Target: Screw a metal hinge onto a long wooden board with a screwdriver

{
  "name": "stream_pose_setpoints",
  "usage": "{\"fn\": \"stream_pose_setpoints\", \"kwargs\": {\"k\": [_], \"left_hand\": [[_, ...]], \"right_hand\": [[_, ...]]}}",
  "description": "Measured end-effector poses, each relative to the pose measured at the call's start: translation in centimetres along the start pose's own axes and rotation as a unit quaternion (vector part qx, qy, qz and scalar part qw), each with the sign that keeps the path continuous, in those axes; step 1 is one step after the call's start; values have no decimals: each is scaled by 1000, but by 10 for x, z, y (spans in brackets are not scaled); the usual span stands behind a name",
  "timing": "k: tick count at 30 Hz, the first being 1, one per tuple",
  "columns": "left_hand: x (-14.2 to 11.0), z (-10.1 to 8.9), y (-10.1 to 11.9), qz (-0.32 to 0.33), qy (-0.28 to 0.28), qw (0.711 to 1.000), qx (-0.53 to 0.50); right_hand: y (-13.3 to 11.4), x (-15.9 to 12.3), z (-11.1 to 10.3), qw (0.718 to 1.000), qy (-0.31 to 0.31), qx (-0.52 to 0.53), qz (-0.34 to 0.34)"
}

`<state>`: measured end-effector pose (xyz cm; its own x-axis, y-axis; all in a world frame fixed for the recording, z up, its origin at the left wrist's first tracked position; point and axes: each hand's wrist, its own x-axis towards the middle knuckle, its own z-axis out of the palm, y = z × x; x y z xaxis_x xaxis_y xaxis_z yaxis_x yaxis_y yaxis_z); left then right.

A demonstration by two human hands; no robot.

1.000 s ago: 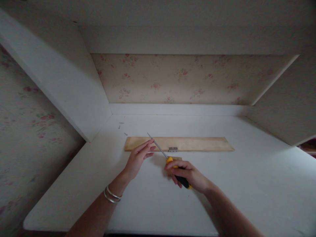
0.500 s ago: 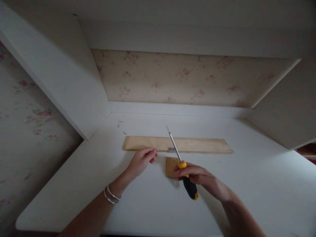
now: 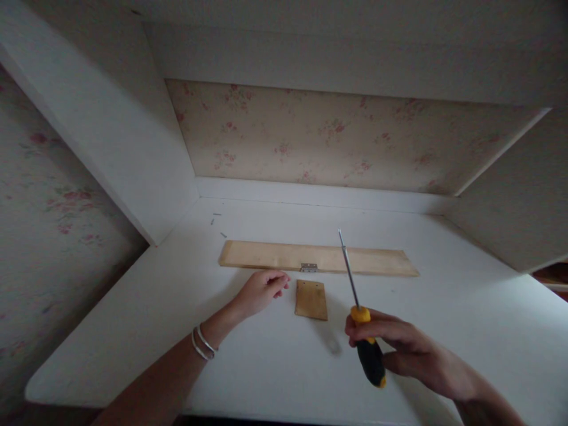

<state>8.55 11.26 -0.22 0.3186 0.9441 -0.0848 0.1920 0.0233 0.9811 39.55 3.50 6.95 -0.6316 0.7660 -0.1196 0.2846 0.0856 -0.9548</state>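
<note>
A long wooden strip (image 3: 266,255) lies across the white tabletop (image 3: 248,367), with a small metal hinge (image 3: 309,267) at its near edge. Just in front of the hinge lies a small square wooden piece (image 3: 311,299). My right hand (image 3: 410,352) grips a screwdriver (image 3: 360,319) with a yellow and black handle, its shaft pointing up and away, lifted to the right of the small piece. My left hand (image 3: 261,290), with bangles on the wrist, rests on the table beside the strip's near edge, fingers curled, left of the small piece.
A few small screws (image 3: 216,220) lie at the back left of the table. White side panels (image 3: 115,136) and a floral back wall (image 3: 319,136) enclose the tabletop. Its front edge runs along the bottom of the view.
My right hand has pulled the screwdriver back and to the right, off the small wooden piece, and tipped its shaft upright. My left hand has slid off the strip and curled its fingers.
</note>
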Motion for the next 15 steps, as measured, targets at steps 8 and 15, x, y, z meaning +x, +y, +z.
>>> {"fn": "stream_pose_setpoints", "kwargs": {"k": [8,15], "left_hand": [[2,1,-1,-3,-1,999,32],[2,2,-5,8,-8,999,49]], "right_hand": [[1,-15,-21,999,-42,-5,14],[-4,-4,-22,984,15,-175,-31]]}}
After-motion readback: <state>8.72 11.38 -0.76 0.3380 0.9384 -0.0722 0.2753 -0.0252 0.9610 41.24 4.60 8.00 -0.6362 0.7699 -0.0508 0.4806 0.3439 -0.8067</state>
